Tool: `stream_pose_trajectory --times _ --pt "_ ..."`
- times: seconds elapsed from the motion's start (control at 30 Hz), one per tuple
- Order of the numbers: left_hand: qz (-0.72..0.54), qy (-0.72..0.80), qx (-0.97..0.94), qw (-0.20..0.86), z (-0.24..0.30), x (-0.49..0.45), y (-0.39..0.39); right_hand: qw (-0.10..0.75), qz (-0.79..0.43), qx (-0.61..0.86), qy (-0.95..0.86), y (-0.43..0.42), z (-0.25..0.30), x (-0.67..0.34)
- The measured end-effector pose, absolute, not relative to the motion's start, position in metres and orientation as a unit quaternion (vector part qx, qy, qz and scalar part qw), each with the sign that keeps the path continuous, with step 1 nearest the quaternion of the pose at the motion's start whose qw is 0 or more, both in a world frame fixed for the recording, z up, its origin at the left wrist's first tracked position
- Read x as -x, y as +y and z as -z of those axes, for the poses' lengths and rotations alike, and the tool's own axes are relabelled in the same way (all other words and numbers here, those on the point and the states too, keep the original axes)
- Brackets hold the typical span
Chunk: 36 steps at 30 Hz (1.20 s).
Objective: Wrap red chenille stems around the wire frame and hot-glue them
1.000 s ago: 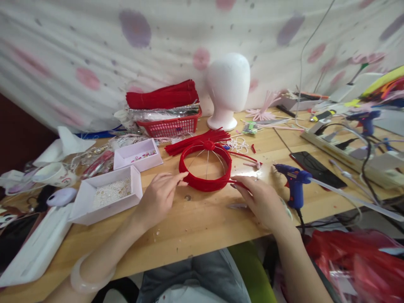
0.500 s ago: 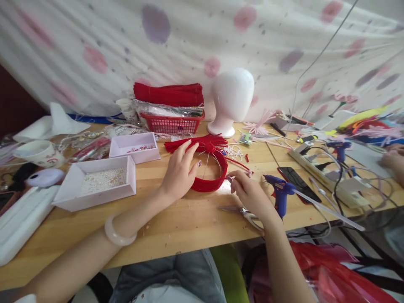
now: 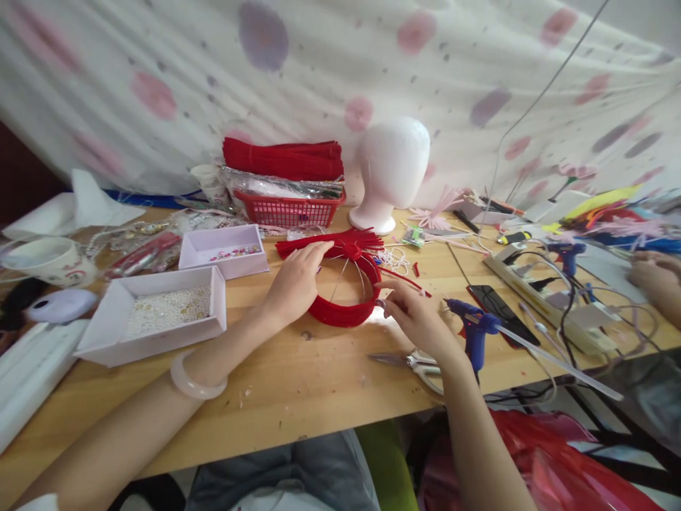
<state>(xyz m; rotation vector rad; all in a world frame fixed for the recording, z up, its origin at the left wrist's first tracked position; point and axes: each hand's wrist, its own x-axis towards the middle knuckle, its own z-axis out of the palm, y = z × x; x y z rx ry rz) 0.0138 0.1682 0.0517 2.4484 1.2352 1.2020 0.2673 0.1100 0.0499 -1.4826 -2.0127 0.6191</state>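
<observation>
A red fuzzy ring [image 3: 345, 311] with thin wire spokes and a red hub lies on the wooden table [image 3: 298, 383]. My left hand [image 3: 295, 280] rests over the ring's left rim, fingers curved down onto it. My right hand [image 3: 418, 319] pinches the ring's right edge where a red pipe cleaner runs off to the right. A fan of red pipe cleaners [image 3: 324, 243] lies just behind the ring. Scissors [image 3: 412, 363] lie beside my right wrist.
A blue glue gun [image 3: 473, 330] stands right of my right hand, a black phone [image 3: 497, 305] behind it. Two white trays [image 3: 159, 312] sit left, a red basket [image 3: 290, 206] and white foam head [image 3: 391, 167] behind. Another person's hand [image 3: 652, 273] is at far right.
My left hand slid from the ring's near left edge up over its left rim. My right hand rose to the ring's right edge. The camera turned, revealing the scissors and another person's hand.
</observation>
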Motion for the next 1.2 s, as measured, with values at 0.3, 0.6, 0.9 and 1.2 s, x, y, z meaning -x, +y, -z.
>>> stream_pose_trajectory --times 0.3,0.6,0.9,1.2 --pt "-0.373 0.388 -0.84 0.068 -0.059 0.0 0.187 0.276 -0.216 0.521 -0.779 0.117 -0.055 -0.249" --pt "-0.371 0.368 -0.852 0.028 -0.062 0.008 0.206 0.333 -0.279 0.564 -0.703 0.105 -0.054 -0.234" --pt "-0.477 0.381 -0.792 -0.025 -0.068 0.006 0.144 0.298 -0.253 0.574 -0.72 0.106 -0.053 -0.23" --pt "-0.329 0.408 -0.848 0.083 -0.032 0.028 0.094 0.278 -0.244 0.59 -0.718 0.07 -0.048 -0.218"
